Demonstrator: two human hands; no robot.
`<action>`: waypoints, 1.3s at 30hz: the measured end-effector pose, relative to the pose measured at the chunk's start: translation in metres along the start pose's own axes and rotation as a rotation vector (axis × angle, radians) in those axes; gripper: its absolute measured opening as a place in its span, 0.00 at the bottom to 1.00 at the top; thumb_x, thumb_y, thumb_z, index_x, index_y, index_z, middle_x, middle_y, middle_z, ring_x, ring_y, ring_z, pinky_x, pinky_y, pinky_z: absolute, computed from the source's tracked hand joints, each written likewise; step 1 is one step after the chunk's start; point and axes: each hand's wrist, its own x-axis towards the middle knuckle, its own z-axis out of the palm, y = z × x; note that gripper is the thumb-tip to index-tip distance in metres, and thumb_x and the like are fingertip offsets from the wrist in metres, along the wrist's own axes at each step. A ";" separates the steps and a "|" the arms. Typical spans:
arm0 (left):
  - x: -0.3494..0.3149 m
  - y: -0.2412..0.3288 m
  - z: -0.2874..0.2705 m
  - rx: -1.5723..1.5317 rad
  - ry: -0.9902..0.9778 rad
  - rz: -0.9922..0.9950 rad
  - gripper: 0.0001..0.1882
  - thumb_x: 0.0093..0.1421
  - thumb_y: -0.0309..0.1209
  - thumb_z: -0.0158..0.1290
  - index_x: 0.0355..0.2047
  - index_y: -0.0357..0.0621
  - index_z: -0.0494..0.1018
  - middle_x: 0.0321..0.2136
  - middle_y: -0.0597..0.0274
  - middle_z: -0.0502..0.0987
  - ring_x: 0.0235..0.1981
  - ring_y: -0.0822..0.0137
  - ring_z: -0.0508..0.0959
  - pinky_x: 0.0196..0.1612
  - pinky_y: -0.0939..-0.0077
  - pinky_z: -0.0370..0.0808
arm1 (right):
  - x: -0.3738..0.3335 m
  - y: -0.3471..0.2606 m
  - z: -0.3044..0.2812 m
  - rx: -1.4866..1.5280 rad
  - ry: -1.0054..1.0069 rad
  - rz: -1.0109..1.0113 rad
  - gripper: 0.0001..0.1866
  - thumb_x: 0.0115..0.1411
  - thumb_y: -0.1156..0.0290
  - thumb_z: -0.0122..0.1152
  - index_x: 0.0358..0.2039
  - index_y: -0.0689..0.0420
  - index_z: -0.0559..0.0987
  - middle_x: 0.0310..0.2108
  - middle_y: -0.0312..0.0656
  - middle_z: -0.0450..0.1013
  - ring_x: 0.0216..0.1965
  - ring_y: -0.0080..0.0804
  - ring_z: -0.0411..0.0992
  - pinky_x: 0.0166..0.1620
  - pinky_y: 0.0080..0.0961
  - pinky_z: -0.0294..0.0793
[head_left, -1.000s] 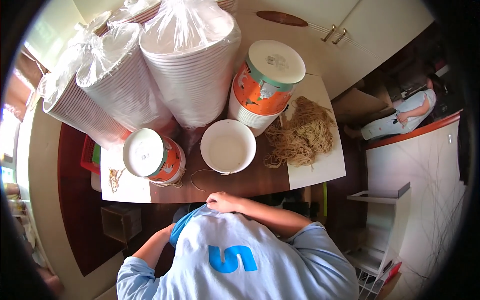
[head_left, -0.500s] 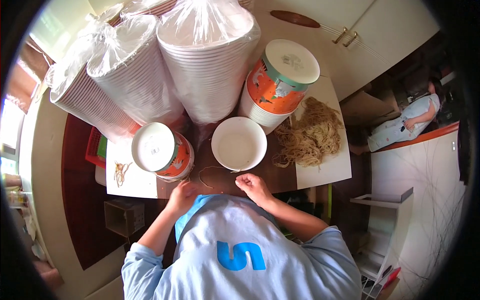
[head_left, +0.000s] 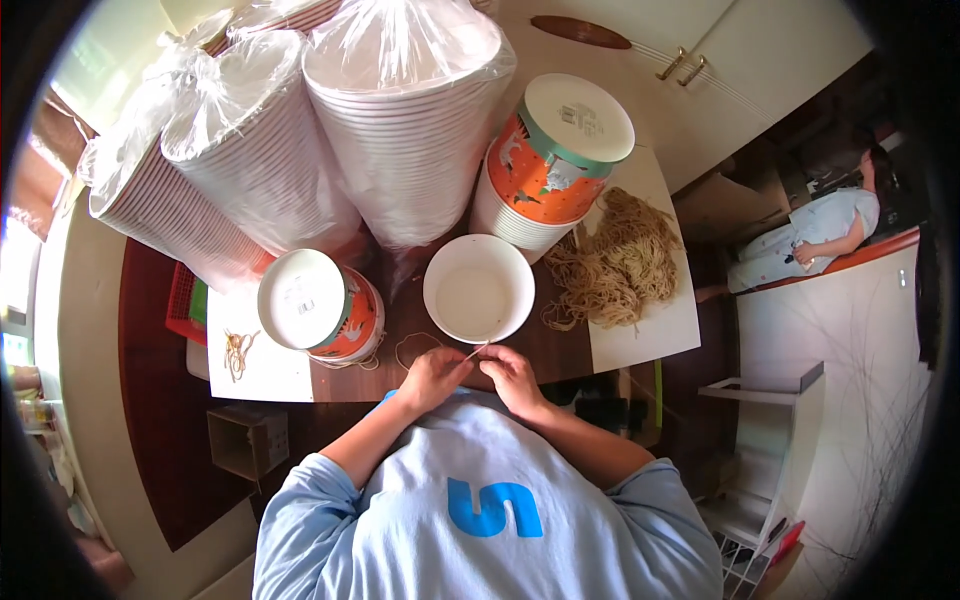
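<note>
My left hand [head_left: 436, 378] and my right hand [head_left: 513, 380] are close together at the table's near edge. Between their pinched fingertips runs a short end of tan cord [head_left: 477, 351]. Just beyond them stands a white paper bucket [head_left: 478, 325], its open mouth facing up and its inside bare. Left of it, an orange printed bucket [head_left: 362, 330] sits upside down with its white base on top. A loose loop of cord lies on the table between that bucket and my left hand. Part of the cord is hidden by my fingers.
A heap of tan cords [head_left: 625, 265] lies at the right. Behind it stands a stack of upturned buckets, orange on top [head_left: 545, 175]. Tall plastic-wrapped bucket stacks [head_left: 395, 140] crowd the back left. A few cords [head_left: 238, 352] lie far left. Another person [head_left: 815, 240] is at far right.
My left hand has moved right from beside the orange bucket to meet my right hand. Both now pinch the cord in front of the white bucket.
</note>
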 end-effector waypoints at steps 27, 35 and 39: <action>-0.069 0.034 -0.138 -0.154 -0.179 -0.164 0.11 0.63 0.32 0.50 0.33 0.37 0.76 0.25 0.67 0.76 0.26 0.77 0.73 0.30 0.82 0.72 | 0.004 -0.037 -0.050 0.193 0.125 0.352 0.15 0.58 0.57 0.58 0.22 0.54 0.74 0.25 0.37 0.75 0.26 0.26 0.73 0.30 0.21 0.69; -0.030 0.092 -0.110 -0.221 -0.376 -0.233 0.12 0.63 0.37 0.51 0.34 0.42 0.77 0.22 0.71 0.73 0.25 0.82 0.68 0.29 0.84 0.67 | -0.015 -0.124 -0.012 -0.664 0.073 -0.567 0.23 0.49 0.63 0.67 0.43 0.59 0.72 0.40 0.47 0.72 0.43 0.46 0.70 0.46 0.37 0.69; -0.002 0.096 -0.092 -0.391 -0.589 -0.182 0.10 0.63 0.33 0.50 0.39 0.40 0.76 0.25 0.72 0.73 0.26 0.81 0.68 0.29 0.84 0.66 | 0.000 -0.128 0.018 -0.143 -0.328 -0.406 0.27 0.56 0.63 0.63 0.52 0.64 0.67 0.45 0.47 0.71 0.46 0.33 0.70 0.50 0.30 0.69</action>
